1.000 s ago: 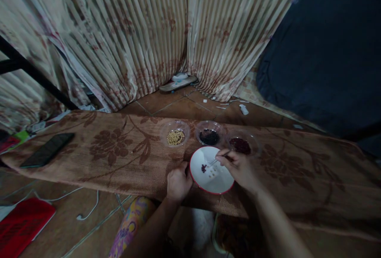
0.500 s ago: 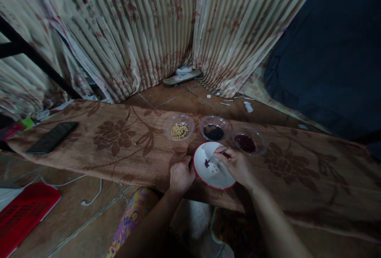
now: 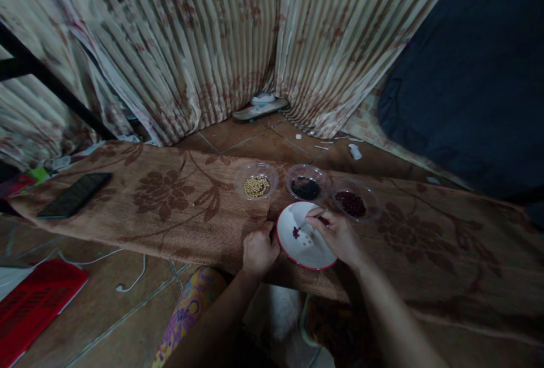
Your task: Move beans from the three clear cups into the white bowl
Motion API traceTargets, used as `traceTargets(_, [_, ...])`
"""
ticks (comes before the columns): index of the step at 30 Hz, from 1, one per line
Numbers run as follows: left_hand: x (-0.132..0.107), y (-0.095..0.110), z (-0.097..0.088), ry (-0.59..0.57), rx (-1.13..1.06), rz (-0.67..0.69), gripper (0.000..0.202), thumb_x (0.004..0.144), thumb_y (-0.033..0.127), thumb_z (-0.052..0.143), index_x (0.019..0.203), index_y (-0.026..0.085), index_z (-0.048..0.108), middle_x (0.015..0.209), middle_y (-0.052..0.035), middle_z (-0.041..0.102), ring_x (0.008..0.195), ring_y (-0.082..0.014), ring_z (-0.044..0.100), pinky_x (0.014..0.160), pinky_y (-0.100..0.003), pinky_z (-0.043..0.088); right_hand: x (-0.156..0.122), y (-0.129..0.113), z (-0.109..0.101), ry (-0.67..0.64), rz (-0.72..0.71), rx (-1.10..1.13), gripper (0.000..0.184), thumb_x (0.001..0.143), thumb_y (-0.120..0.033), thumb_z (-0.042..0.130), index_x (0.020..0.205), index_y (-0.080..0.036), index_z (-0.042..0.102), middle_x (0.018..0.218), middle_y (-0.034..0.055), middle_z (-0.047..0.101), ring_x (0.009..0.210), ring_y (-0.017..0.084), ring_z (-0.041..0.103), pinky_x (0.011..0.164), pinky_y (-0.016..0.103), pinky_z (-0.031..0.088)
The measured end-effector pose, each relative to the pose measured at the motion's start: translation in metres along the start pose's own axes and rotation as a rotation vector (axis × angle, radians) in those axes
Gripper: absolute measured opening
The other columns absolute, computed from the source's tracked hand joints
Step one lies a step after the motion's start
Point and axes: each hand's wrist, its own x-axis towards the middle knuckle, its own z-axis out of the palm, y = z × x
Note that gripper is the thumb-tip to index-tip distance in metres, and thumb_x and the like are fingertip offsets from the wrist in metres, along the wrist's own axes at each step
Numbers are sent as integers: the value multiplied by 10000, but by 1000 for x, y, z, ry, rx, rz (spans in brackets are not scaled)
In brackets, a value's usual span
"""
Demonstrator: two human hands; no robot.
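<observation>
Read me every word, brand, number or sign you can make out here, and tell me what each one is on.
No text can be read.
Red item on the floor: dark marks, too blurred to tell whether they are lettering.
Skateboard: a bluish mark, too small to make out.
Phone: dark, no readable text.
White bowl: no lettering seen.
</observation>
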Motion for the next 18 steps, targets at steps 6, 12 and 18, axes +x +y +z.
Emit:
traceTargets(6, [-1,3,-3,-13,-11,-22,225,848,307,433,966,238,612,870,-21,695,841,-148,631,707,-218,387,-1,-1,0,13,-6,2,266,841,-426,510,820,-189,628,733,-4,628,634,141,548,589,230,421])
traceTargets(12, [-1,4,-5,-27,-21,-36,233,837,296,449,990,240,615,886,-24,694,841,-151,629,707,-220,393,0,0,0,42,14,25,275,828,-439,523,804,-188,634,716,-4,636,590,135,541,553,230,413])
traceTargets(18, [0,2,-5,-30,-26,-27,235,840,291,439,979,231,619,874,-25,692,817,-143,624,693,-216,382,0,-2,-8,161,23,109,247,794,-418,578,774,-182,650,734,12,658,631,144,576,571,235,433])
